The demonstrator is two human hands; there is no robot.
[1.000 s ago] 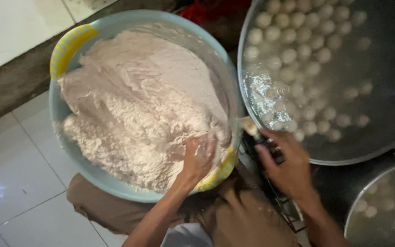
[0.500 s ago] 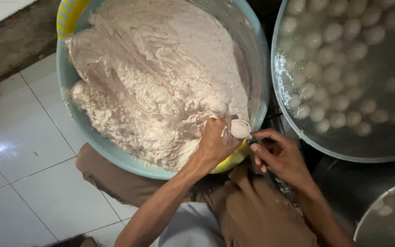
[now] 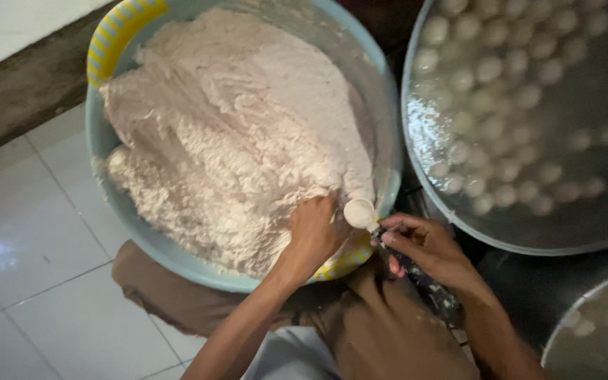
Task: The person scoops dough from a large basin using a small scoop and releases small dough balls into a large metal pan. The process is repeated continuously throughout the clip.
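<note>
The left hand is closed into a fist in the pale pink paste, at the near edge of a big light-blue basin (yellow-striped at its rim). A smooth round ball of paste sits at the top of that fist. The right hand grips the dark handle of a spoon, its tip touching the ball. To the right, a wide metal pot holds water with many pale balls floating in it. The basin rests against brown trousers above a white tiled floor.
</note>
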